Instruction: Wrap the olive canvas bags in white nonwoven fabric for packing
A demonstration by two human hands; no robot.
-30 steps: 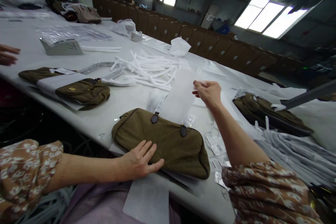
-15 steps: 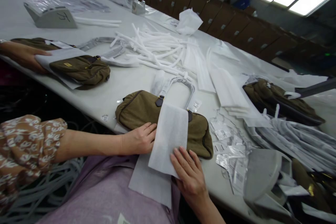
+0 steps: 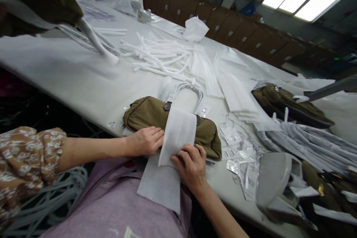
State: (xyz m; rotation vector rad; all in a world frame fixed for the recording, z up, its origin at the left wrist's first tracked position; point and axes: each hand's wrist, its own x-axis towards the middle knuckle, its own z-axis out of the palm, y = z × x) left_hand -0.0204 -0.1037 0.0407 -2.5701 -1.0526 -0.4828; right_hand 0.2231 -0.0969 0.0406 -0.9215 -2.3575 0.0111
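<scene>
An olive bag (image 3: pixel 147 113) lies on the white table in front of me, its wrapped handles (image 3: pixel 189 87) pointing away. A white foam sheet (image 3: pixel 180 130) runs down over its middle, and another white sheet (image 3: pixel 161 186) hangs below the table edge. My left hand (image 3: pixel 146 140) rests on the bag's near side, fingers together against the sheet's left edge; whether it pinches anything is hidden. With curled fingers, my right hand (image 3: pixel 192 163) holds the lower right part of the foam sheet against the bag.
White foam tubes (image 3: pixel 164 54) and stacked foam sheets (image 3: pixel 237 93) lie beyond the bag. Clear plastic packets (image 3: pixel 245 163), a grey tape dispenser (image 3: pixel 275 182) and another olive bag (image 3: pixel 287 106) are at right. A raised olive bag (image 3: pixel 39 2) fills the upper left.
My right hand has moved up slightly and its fingers have curled, with the sheet's lower edge drawn up. At left, the other person's bag has been lifted off the table.
</scene>
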